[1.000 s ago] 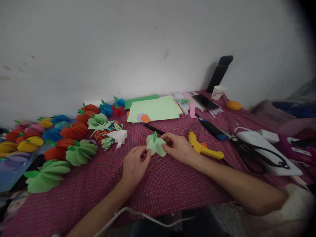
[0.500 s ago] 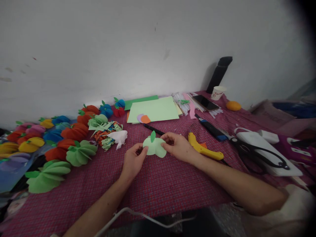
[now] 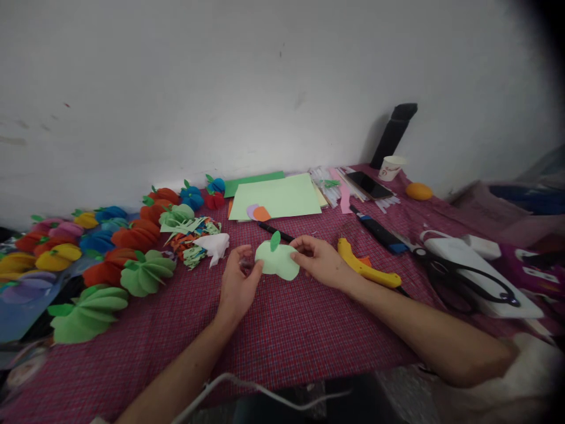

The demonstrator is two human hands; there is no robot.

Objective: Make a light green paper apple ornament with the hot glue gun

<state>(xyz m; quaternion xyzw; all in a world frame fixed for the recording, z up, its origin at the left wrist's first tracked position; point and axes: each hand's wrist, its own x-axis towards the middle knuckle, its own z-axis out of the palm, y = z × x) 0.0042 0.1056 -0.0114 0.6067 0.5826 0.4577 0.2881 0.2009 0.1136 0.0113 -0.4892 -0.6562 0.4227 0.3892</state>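
Note:
A light green paper pumpkin shape [image 3: 277,263] with a small darker green paper leaf [image 3: 275,240] at its top is held up over the table. My right hand [image 3: 320,260] pinches its right edge between thumb and fingers. At the left edge, the thumb tip of my left hand [image 3: 241,280] touches the paper. The other fingers of that hand stand apart from the thumb, off the paper. Behind the shape lies a black pen [image 3: 274,231], partly hidden by it.
Finished paper pumpkins [image 3: 148,272] crowd the left side, beside paper scraps [image 3: 194,240]. Paper sheets [image 3: 282,194] lie at the back. On the right are a yellow glue gun [image 3: 366,268], a utility knife [image 3: 382,232], scissors [image 3: 463,274], a phone [image 3: 369,185] and a paper cup [image 3: 391,168].
My left hand's fingers have spread away from the thumb and the paper's left edge. The paper has flattened slightly toward me. My right hand keeps its pinch.

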